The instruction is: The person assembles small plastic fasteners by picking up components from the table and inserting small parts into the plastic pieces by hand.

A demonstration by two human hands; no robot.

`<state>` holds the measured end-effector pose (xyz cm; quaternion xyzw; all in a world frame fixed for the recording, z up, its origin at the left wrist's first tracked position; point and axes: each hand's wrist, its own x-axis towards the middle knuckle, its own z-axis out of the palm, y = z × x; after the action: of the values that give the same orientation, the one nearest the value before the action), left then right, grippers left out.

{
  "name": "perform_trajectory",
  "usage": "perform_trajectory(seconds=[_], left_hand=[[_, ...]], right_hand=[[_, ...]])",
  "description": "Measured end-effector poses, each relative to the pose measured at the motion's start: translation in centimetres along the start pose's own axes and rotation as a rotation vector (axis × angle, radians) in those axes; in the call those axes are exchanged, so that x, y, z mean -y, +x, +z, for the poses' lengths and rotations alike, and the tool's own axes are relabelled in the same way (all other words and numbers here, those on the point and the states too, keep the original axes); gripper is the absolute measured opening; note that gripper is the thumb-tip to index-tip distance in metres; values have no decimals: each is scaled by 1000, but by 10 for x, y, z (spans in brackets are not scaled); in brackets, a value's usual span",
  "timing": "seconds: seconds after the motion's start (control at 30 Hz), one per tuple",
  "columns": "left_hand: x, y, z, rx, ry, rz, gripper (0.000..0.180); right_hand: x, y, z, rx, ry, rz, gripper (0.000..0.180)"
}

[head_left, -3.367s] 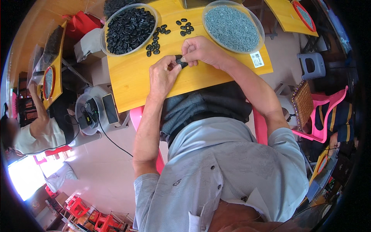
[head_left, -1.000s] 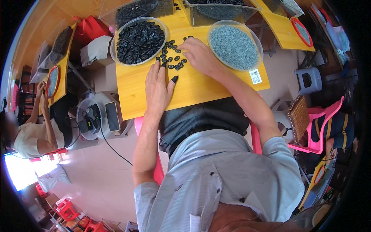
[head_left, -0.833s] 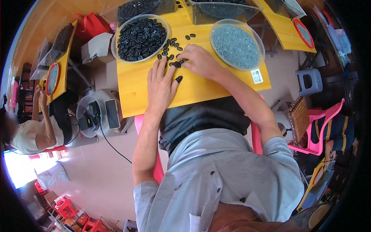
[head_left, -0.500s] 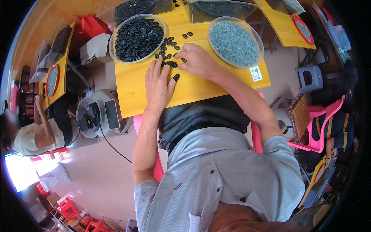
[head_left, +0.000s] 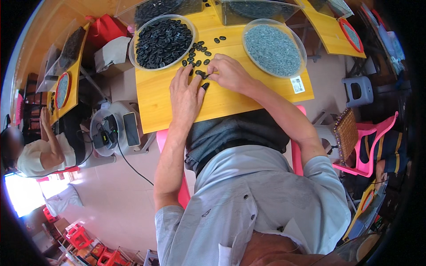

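— Black small parts [head_left: 198, 60] scattered on yellow board [head_left: 159, 102], just beside heaped bowl [head_left: 163, 42]: spilled near, for easy picking.

— Left hand [head_left: 186, 91]?

— Flat, fingers spread, steadying a part underneath.

— Right hand [head_left: 228, 73]?

— Fingertips pressed together, pinching one piece beside the left fingertips. Grey-filled bowl [head_left: 274, 48] close right.

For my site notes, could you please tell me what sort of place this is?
Probably a small assembly workshop: a yellow wooden worktable bears a clear round bowl of black parts and another of grey metal pins, and another person sits at a similar bench.
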<state>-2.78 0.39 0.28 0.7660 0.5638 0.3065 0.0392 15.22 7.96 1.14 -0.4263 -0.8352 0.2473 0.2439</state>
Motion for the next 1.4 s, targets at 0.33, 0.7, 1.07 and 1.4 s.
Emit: perform_trajectory(seconds=[0.33,0.7,1.07,1.4], left_hand=[[-1,7,-2,-129,-62,-15,23],[-2,-10,17,91,-917,-507,15],[-17,-9,13,109,-1233,-655,14],[-34,2,12,29,-1305,-641,19]], right_hand=[[-5,-9,-13,17,320,145,20],[27,-25,-34,184,38,72,17],[10,-42,-29,96,475,180,16],[10,-42,-61,96,478,176,16]])
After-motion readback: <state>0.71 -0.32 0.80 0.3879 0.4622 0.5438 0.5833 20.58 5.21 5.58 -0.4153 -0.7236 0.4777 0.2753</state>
